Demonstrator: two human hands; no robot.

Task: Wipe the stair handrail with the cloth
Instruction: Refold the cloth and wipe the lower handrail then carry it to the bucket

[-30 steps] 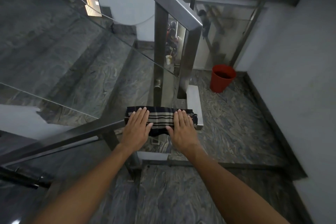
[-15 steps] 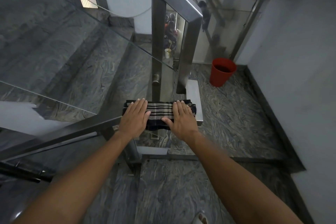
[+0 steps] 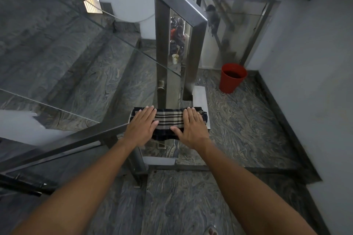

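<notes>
I press both hands flat on the cloth (image 3: 168, 122), left hand (image 3: 141, 127) and right hand (image 3: 193, 128) with fingers straight and released, so the folded fabric hugs the handrail (image 3: 76, 139) corner beneath them. The rail under my palms is hidden, so I cannot tell how clean it is.

Under your hands you have a dark navy cloth (image 3: 168, 121) crossed by beige and black stripes in a plaid pattern. The handrail (image 3: 76, 139) is brushed silver-grey steel. The floor (image 3: 238, 129) is grey stone with pale swirling veins. A red bucket (image 3: 232, 78) stands by the grey-white wall (image 3: 305, 63).
</notes>
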